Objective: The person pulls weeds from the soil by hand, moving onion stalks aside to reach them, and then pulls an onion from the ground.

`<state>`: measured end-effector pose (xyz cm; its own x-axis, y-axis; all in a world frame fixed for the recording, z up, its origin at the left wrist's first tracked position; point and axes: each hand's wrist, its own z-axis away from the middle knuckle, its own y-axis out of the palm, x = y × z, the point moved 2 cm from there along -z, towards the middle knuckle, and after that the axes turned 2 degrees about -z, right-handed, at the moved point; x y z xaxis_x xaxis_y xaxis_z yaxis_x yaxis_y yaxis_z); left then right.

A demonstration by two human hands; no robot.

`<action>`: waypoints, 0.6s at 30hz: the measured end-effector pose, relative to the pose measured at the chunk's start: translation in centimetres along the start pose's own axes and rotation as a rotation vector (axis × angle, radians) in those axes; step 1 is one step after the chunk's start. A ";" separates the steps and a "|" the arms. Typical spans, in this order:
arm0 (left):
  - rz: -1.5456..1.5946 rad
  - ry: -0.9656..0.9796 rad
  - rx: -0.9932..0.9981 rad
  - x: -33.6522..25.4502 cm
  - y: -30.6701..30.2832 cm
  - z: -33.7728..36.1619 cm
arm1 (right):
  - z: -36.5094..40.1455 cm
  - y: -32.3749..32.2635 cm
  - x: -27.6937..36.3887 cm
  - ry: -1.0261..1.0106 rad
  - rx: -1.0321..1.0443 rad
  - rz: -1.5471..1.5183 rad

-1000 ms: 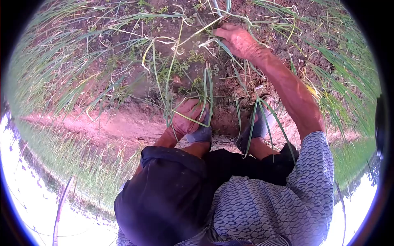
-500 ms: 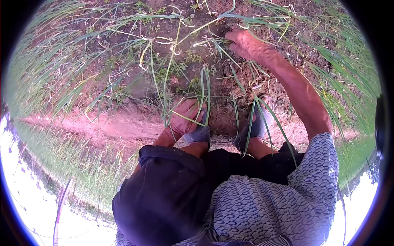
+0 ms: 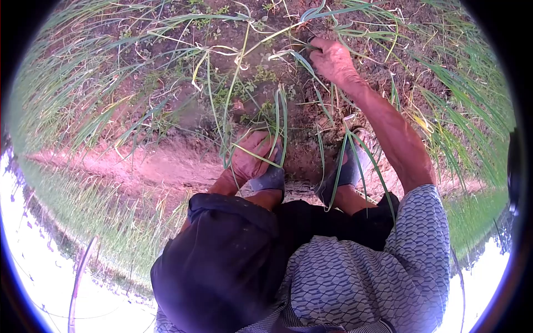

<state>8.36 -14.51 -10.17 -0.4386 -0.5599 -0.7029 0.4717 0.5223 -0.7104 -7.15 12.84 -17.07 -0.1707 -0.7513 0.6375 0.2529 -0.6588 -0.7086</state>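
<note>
My right hand (image 3: 332,60) reaches out to the soil, its fingers curled together among green onion-like leaves (image 3: 302,60). Whatever it pinches is too small or hidden to make out. Close to my left shoe (image 3: 268,178), my left hand (image 3: 252,154) hangs low with its fingers folded inward. Long green leaves (image 3: 277,111) cross in front of it, and the inside of its grip is out of sight. Between the hands, small weeds (image 3: 262,75) grow in dark soil (image 3: 302,119).
My right shoe (image 3: 347,169) stands beside a tall leafy plant (image 3: 347,130). Dense green rows (image 3: 83,83) spread on the left, with more leaves (image 3: 463,94) on the right. A strip of bare earth (image 3: 150,169) runs behind my feet.
My right hand has shifted slightly right and down, its fingers more curled, and its forearm has swung inward. The left hand stays nearly in place.
</note>
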 end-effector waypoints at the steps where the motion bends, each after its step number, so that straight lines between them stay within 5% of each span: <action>1: -0.006 -0.004 0.011 0.0 0.0 0.0 | 0.7 0.7 0.1 -0.032 0.059 -0.064; 3: -0.019 -0.014 0.035 0.0 0.0 0.0 | 1.2 1.3 0.5 -0.099 0.197 -0.051; 7: -0.022 -0.008 0.039 -0.1 -0.1 0.1 | 2.3 2.4 1.6 -0.229 0.053 0.064; 11: -0.037 0.010 0.039 0.0 -0.2 0.0 | 1.7 3.1 2.2 -0.156 0.082 0.195; 14: -0.039 0.019 0.034 0.3 -0.2 0.0 | 1.3 0.8 1.3 -0.031 -0.087 -0.119; 16: -0.025 0.010 0.034 0.2 0.0 0.3 | 0.6 -0.3 0.3 0.254 0.004 -0.408; 18: -0.019 -0.001 0.032 0.2 -0.1 0.1 | -0.2 -0.6 0.6 0.229 0.013 -0.448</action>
<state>8.30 -14.78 -10.26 -0.4475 -0.5701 -0.6890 0.4872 0.4906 -0.7225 -7.58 12.78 -16.38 -0.4693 -0.3856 0.7944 0.1191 -0.9190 -0.3758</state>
